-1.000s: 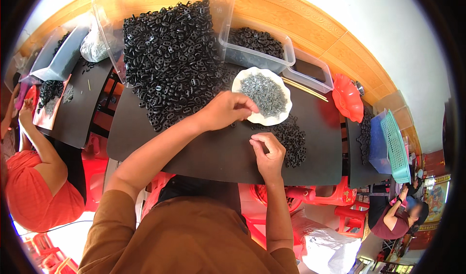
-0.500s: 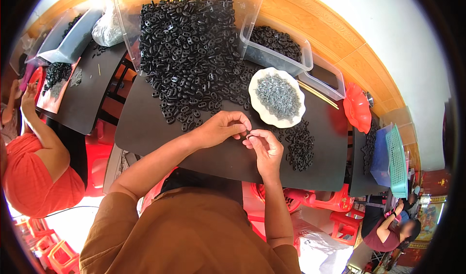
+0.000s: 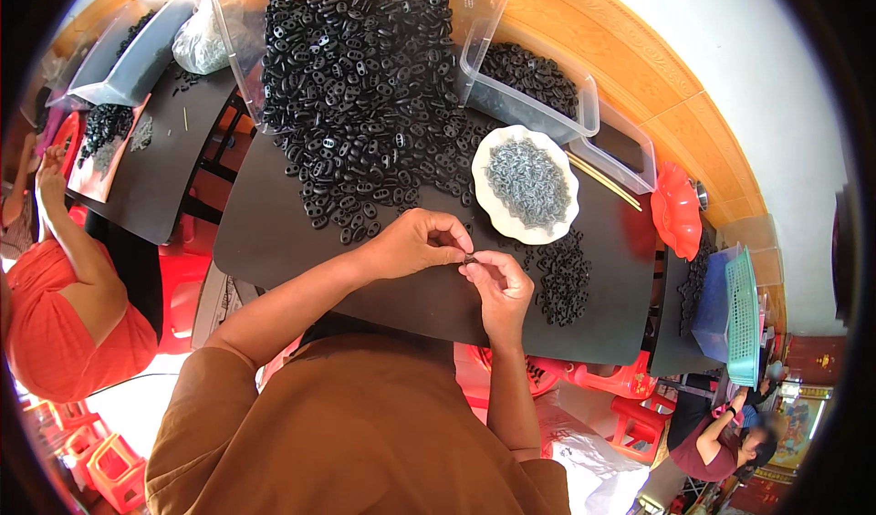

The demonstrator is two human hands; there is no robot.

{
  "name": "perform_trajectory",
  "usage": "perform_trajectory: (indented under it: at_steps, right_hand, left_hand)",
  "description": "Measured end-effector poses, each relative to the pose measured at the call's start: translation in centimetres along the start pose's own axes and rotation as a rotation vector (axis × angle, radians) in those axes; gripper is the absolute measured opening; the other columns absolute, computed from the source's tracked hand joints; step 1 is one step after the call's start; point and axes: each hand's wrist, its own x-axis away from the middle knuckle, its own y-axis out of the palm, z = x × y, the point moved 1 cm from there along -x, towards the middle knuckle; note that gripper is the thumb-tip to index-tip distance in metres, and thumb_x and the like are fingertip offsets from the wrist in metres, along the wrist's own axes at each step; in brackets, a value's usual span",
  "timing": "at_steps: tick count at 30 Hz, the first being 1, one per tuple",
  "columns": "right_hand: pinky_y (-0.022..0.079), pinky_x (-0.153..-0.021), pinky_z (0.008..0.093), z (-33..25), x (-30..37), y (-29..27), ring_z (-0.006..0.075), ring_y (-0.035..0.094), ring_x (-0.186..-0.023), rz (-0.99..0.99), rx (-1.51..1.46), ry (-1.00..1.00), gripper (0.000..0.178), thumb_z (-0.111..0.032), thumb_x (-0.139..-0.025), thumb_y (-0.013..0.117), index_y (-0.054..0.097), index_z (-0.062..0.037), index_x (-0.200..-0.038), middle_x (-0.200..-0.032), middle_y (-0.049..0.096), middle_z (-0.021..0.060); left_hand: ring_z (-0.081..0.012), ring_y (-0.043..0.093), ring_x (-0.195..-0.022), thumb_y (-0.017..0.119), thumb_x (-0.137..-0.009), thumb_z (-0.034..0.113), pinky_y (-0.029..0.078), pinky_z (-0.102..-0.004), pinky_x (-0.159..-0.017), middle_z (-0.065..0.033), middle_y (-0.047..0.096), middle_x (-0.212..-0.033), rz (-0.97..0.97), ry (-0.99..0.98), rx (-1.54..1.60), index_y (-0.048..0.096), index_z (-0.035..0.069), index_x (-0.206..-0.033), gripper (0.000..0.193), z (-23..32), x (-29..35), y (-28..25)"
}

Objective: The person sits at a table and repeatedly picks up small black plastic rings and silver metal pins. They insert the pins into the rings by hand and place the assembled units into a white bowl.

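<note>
Over the near part of the dark table, my left hand (image 3: 415, 243) and my right hand (image 3: 504, 289) meet fingertip to fingertip, both closed in a pinch. Between them is a small black piece (image 3: 470, 260), mostly hidden by the fingers. Beyond my left hand spreads a large heap of black plastic pieces with two holes (image 3: 356, 104). A white scalloped bowl (image 3: 485, 216) filled with small clear-grey bits (image 3: 527, 182) stands just beyond my right hand. To the right of that hand lies a smaller pile of little black parts (image 3: 563, 282).
Clear plastic boxes (image 3: 511, 109) with black pieces stand at the back, near chopsticks (image 3: 607, 182) and a red dish (image 3: 676, 209). A green basket (image 3: 743, 319) is at the far right. Someone in red (image 3: 78, 323) works at the left table (image 3: 151, 173); red stools (image 3: 117, 469) stand below.
My hands have come together, the fingertips now meeting at the small black piece; a slight gap showed between them before. The view has shifted a little.
</note>
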Motion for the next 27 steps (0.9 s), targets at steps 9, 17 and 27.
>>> perform_trajectory:
  at_steps: [9,17,27]
  right_hand:
    - [0.057,-0.082,0.0282,-0.7,-0.2,0.2,0.0167,0.07,-0.091,-0.03,-0.046,-0.033,0.007,0.006,-0.095,0.065,0.066,0.0048,-0.102,-0.104,0.069,0.0118]
    - [0.059,-0.089,0.0337,-0.9,0.1,0.0,0.0223,0.069,-0.101,-0.011,-0.101,-0.066,0.008,0.011,-0.092,0.064,0.064,0.0062,-0.098,-0.113,0.066,0.0173]
    - [0.057,-0.083,0.029,-0.2,0.4,0.2,0.0168,0.068,-0.092,0.062,0.003,-0.049,0.013,0.011,-0.09,0.066,0.066,0.0041,-0.101,-0.104,0.065,0.0099]
  left_hand:
    - [-0.0076,0.064,-0.087,0.07,-0.093,0.001,0.054,-0.0245,-0.078,-0.0024,0.071,-0.095,0.004,0.088,-0.152,0.071,0.0,-0.103,0.011,0.7,0.2,0.2]
    - [-0.0087,0.064,-0.085,0.067,-0.094,0.001,0.054,-0.0247,-0.077,-0.0041,0.071,-0.094,0.004,-0.009,-0.03,0.07,-0.002,-0.104,0.011,0.8,0.3,0.3]
    - [-0.008,0.065,-0.089,0.069,-0.093,0.001,0.055,-0.0244,-0.08,-0.0034,0.071,-0.096,-0.003,-0.047,-0.08,0.071,-0.001,-0.104,0.011,0.6,0.2,0.2]
